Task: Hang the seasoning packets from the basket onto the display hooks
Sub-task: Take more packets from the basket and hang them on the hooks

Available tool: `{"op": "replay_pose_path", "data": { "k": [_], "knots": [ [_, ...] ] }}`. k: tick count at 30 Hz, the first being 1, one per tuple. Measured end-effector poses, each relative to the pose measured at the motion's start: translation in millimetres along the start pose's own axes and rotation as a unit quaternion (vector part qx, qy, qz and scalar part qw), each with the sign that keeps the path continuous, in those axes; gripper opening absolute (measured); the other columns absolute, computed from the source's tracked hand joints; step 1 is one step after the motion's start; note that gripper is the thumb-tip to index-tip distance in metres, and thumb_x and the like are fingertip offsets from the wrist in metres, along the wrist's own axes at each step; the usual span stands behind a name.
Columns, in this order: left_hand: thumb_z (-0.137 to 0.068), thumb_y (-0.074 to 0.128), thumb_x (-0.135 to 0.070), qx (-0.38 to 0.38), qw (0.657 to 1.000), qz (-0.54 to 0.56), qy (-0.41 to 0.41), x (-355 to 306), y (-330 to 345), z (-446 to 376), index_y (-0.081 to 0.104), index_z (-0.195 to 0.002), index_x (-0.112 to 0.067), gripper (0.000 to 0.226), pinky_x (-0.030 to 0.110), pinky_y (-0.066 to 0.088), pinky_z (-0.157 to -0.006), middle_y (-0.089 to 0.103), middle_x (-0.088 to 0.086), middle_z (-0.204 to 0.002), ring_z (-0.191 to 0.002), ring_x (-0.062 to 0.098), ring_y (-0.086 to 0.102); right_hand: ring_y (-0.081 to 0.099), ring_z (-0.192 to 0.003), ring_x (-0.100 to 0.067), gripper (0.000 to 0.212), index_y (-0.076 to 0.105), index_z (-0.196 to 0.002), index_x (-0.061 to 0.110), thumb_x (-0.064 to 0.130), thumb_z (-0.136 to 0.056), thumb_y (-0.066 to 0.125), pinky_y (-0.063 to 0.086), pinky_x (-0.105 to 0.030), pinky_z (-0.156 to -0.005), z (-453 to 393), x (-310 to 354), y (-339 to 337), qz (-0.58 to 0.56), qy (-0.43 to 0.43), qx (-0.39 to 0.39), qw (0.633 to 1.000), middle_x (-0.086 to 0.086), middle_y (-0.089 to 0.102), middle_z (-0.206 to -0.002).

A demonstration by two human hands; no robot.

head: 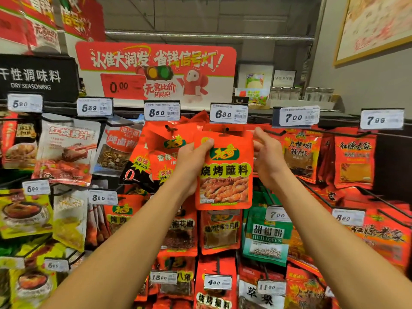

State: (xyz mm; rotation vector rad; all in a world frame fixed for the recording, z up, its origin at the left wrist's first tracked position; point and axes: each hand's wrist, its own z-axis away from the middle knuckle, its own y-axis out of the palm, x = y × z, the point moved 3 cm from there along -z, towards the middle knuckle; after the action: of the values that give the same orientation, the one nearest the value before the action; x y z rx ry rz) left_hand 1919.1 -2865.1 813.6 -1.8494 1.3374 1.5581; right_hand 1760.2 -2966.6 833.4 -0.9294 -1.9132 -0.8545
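Note:
A red seasoning packet (224,172) with a green logo and a photo of grilled meat is held up in front of the display. My left hand (191,162) grips its left edge, thumb on the front near the top corner. My right hand (268,157) pinches the packet's right edge. The packet's hang hole sits at the tip of a black display hook (227,129) under the 6.80 price tag (229,113). More red packets hang behind it on that hook. The basket is out of view.
Rows of hooks carry other seasoning packets on all sides, each with a white price tag. A neighbouring hook (170,128) with red packets is just left. Bare black hook rods (275,132) jut out on the right. A red promotional sign (156,70) stands above.

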Motion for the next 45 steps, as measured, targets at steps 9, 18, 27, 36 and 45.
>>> {"op": "replay_pose_path", "data": {
  "k": [9,18,27,36,45],
  "knots": [
    [-0.093,0.07,-0.033,-0.047,0.998,-0.035,0.0,-12.8,26.3,-21.3,0.069,-0.085,-0.016,0.019,0.057,0.06,-0.083,0.078,0.013,-0.09,-0.09,0.036,0.075,0.076,-0.077,-0.029,0.015,0.073,-0.08,0.019,0.03,-0.091,0.073,0.062,-0.049,-0.072,-9.3,8.3,11.3,0.114,-0.033,-0.055,0.991,-0.007,0.078,-0.083],
    [-0.088,0.074,-0.04,-0.098,0.992,-0.068,-0.05,-7.9,20.2,-29.4,0.066,-0.082,-0.01,0.031,0.057,0.058,-0.088,0.075,0.009,-0.088,-0.089,0.034,0.074,0.076,-0.078,-0.022,0.02,0.076,-0.081,0.024,0.043,-0.086,0.071,0.061,-0.044,-0.076,-22.2,-13.1,9.1,0.173,0.017,-0.049,0.983,0.002,0.079,-0.083],
    [-0.094,0.068,-0.032,-0.081,0.986,-0.142,-0.026,0.3,-12.2,-32.9,0.066,-0.085,-0.022,0.013,0.046,0.057,-0.094,0.074,0.006,-0.098,-0.099,0.027,0.07,0.076,-0.08,-0.028,0.01,0.074,-0.084,0.018,0.028,-0.082,0.077,0.062,-0.044,-0.07,-52.1,-43.8,9.3,0.131,0.074,-0.085,0.985,-0.004,0.079,-0.087],
    [-0.083,0.062,-0.019,-0.034,0.984,-0.167,-0.046,7.6,-11.7,-19.3,0.069,-0.084,-0.021,0.007,0.041,0.042,-0.065,0.064,0.012,-0.077,-0.071,0.025,0.056,0.068,-0.105,-0.037,0.049,0.068,-0.115,0.008,0.045,-0.084,0.076,0.054,-0.05,-0.097,-108.1,-62.7,9.0,0.249,0.118,-0.153,0.949,-0.015,0.072,-0.114],
    [-0.097,0.057,-0.016,-0.002,0.989,-0.131,-0.07,8.8,-8.4,-12.2,0.069,-0.095,-0.017,0.012,0.03,0.059,-0.062,0.078,0.0,-0.079,-0.067,0.015,0.072,0.071,-0.083,-0.024,0.015,0.067,-0.1,0.013,0.027,-0.097,0.061,0.057,-0.033,-0.071,-45.3,-47.5,-29.3,0.281,0.066,-0.154,0.945,-0.004,0.073,-0.093]
  ]
}}
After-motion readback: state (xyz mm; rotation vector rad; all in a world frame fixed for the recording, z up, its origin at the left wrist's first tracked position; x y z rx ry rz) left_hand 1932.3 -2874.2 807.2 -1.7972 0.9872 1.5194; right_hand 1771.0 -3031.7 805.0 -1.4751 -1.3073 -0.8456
